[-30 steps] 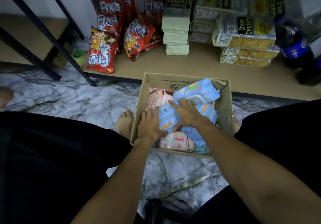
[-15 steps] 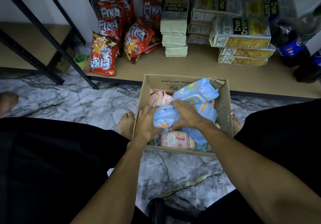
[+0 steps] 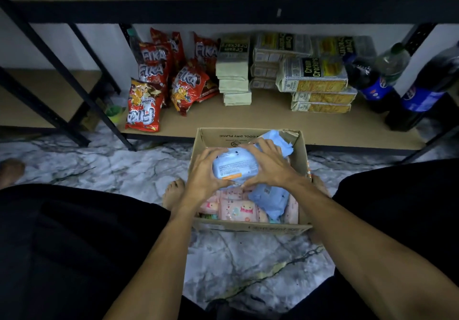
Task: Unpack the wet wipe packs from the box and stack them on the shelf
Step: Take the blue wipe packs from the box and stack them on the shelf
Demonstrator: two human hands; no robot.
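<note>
Now that the blue pack [image 3: 234, 164] is raised clear of the box [image 3: 250, 136], left hand [image 3: 202, 173] and right hand [image 3: 269, 167] clasp its ends, ready for shelving.

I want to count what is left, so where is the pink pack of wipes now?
The pink pack lies low in the cardboard box on the floor, at its near side, left of a blue pack.

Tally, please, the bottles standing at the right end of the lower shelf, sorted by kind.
Dark bottles with blue labels: 2
Clear bottle with a green cap: 1
Total: 3
</note>
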